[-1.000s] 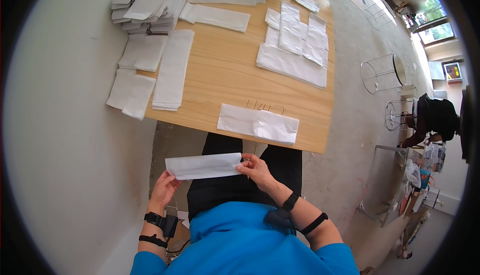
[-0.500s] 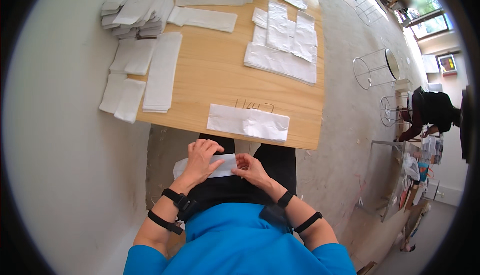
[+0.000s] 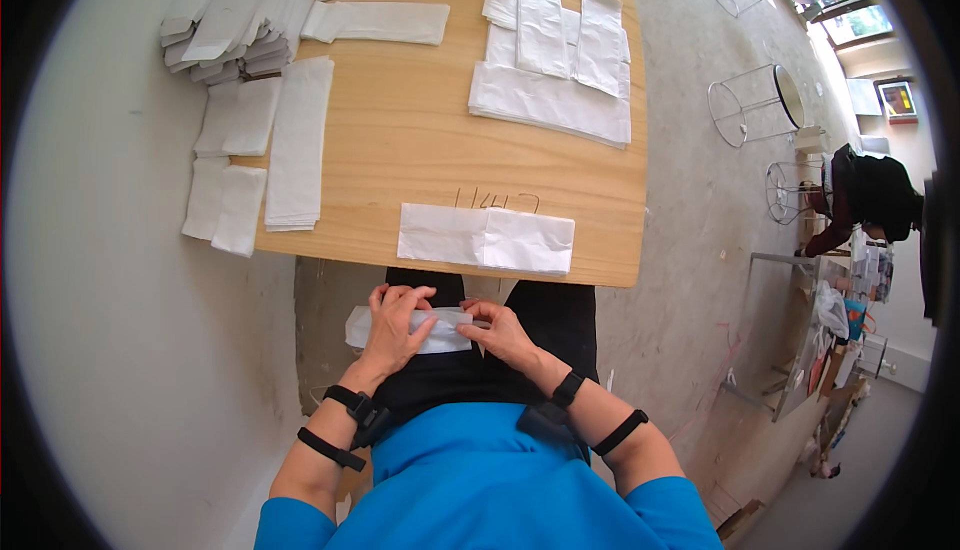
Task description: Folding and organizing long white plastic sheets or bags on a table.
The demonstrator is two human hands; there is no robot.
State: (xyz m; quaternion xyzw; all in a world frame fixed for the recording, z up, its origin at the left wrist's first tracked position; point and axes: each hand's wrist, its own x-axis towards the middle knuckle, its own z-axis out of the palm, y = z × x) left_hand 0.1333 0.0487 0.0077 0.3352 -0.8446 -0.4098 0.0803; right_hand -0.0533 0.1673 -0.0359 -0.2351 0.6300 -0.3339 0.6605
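Note:
Across my thighs, below the table's near edge, lies a flat folded white paper bag [image 3: 440,338]. My left hand [image 3: 398,328] bends over its middle, thumb pressing on the paper and fingers at the far edge. At the bag's right end, my right hand [image 3: 496,332] pinches the paper between thumb and fingers; some fingertips are hidden. Another two-part white paper bag [image 3: 485,238] lies flat along the near edge of the wooden table [image 3: 400,140], just beyond my hands.
Stacks of white paper [image 3: 245,15] crowd the table's left side by the wall. More flat white bags [image 3: 550,100] lie at the far right. On the floor to the right stand wire-framed stools [image 3: 785,95]. Another person [image 3: 872,190] bends over a side table there.
My right thumb and fingers have closed in on the bag's right end and shifted slightly left. My left hand stays over the paper. The view has tipped a little, shifting the table.

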